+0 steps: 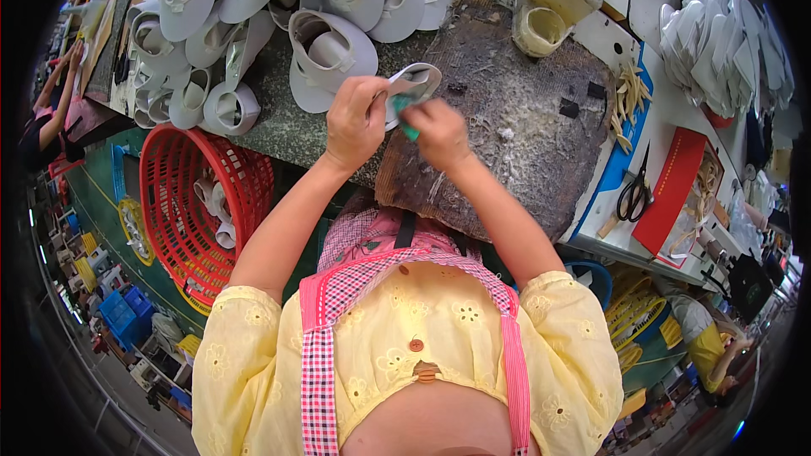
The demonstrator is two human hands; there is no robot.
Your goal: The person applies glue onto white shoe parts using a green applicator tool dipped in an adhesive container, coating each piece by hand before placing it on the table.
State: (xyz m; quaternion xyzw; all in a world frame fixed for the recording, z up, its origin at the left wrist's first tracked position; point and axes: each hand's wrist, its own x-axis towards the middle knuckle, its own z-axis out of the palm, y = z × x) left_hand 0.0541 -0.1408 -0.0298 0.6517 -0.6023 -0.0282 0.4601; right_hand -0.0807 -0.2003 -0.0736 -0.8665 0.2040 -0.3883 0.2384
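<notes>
Head view: left hand (356, 122) pinches a pale sandal piece (411, 84) above the worn work mat (515, 118); right hand (438, 131) is closed around a small green tool (405, 118) against it; judging by the heap of pale sandal pieces (262, 8) behind and the few in the red basket (198, 203), much work seems left; scissors (634, 196) and glue pot (541, 31) lie clear, nothing blocks.

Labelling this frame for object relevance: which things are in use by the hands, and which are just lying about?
In use:
left hand
right hand
white sandal piece held by both
green tool
worn brown mat

Lying about:
pile of white sandal pieces
red basket
scissors
glue pot
</notes>
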